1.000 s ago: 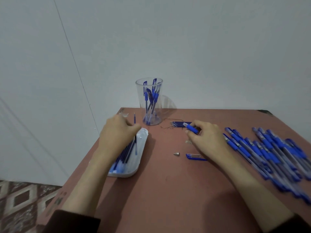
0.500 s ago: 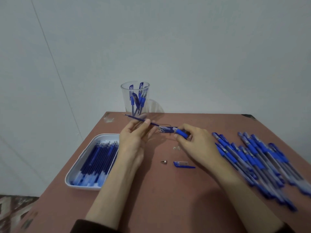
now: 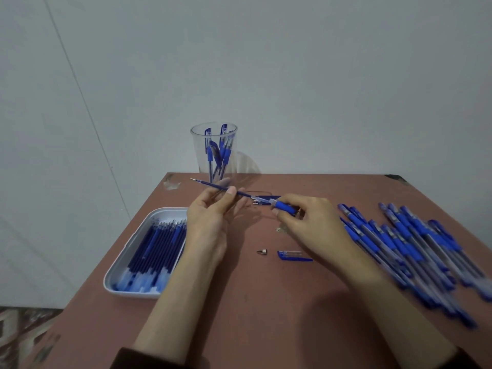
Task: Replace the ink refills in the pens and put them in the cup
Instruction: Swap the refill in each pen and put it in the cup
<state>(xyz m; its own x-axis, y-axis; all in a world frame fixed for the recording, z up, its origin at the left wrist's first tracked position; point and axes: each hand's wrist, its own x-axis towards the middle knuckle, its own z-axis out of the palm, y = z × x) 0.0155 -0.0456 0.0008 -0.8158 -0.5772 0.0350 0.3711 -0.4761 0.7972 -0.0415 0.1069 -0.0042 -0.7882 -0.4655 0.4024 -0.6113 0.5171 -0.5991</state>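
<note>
Left hand [image 3: 210, 225] pinches one refill [image 3: 213, 185], right hand [image 3: 311, 222] one pen barrel [image 3: 283, 206].

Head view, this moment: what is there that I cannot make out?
Head view only:
- Pens at the right: motion-blurred and cut off by the frame edge; uncountable.
- Pen in the right grip: rear half hidden by the fingers.
- Refill in the left grip: too blurred to tell whether its end is inside the pen.
- Tray: right rim hidden behind the left forearm.
- Metal tip: too small for detail.
</note>
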